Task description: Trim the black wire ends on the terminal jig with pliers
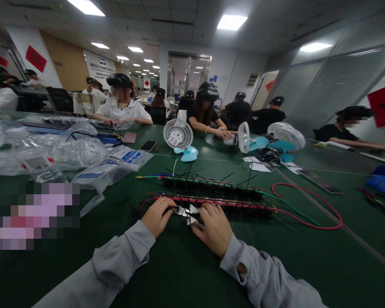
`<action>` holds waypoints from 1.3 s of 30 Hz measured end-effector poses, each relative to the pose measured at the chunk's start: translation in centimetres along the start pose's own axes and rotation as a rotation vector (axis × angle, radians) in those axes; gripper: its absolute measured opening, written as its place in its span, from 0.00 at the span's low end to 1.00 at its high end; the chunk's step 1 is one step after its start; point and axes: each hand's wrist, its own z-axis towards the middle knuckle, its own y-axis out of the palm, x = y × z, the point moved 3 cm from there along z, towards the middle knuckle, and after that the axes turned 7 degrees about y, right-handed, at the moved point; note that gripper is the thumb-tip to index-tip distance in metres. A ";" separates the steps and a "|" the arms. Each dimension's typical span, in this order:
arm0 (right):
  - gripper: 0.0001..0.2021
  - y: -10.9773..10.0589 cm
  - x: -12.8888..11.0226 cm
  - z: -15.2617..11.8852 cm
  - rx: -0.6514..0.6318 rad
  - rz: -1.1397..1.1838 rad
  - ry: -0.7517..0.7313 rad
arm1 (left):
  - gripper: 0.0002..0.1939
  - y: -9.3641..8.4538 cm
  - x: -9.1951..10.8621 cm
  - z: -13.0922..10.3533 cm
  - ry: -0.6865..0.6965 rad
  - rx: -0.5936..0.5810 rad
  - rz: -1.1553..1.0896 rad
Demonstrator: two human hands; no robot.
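Observation:
My left hand [158, 215] is closed in a pinch at the left part of the nearer wire bundle [240, 204]. My right hand [215, 226] curls its fingers just to the right of it. Between them is a small white and silver piece [182, 210], its kind too blurred to tell; the fingertips of both hands meet its ends. The nearer bundle is long and black-tied, with a red wire along it. Behind it lies a second bundle [211, 185] with a green wire. Thin black tie ends stick up from both.
A red cable loop [342, 220] extends right. Clear plastic bags [60, 145] and a printed bag [128, 158] lie left. Farther back are a phone [148, 146], a white fan guard [178, 134], blue fan blades [186, 153] and papers [256, 164]. Co-workers sit across the table; a blue tray [383, 182] stands right.

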 end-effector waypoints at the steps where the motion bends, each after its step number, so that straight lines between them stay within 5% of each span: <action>1: 0.14 0.0 0.0 0.0 0.005 0.009 0.001 | 0.09 0.0 0.0 0.0 0.000 0.001 -0.001; 9: 0.23 -0.1 -0.1 0.1 0.044 -0.008 0.017 | 0.09 -0.2 0.3 0.1 -0.002 0.007 0.003; 20: 0.23 0.0 -0.1 0.1 -0.013 -0.078 0.070 | 0.09 -0.1 0.4 0.1 -0.012 -0.016 0.005; 39: 0.19 0.2 0.4 -0.1 0.102 0.024 -0.002 | 0.10 -0.1 0.5 0.1 0.019 -0.005 0.016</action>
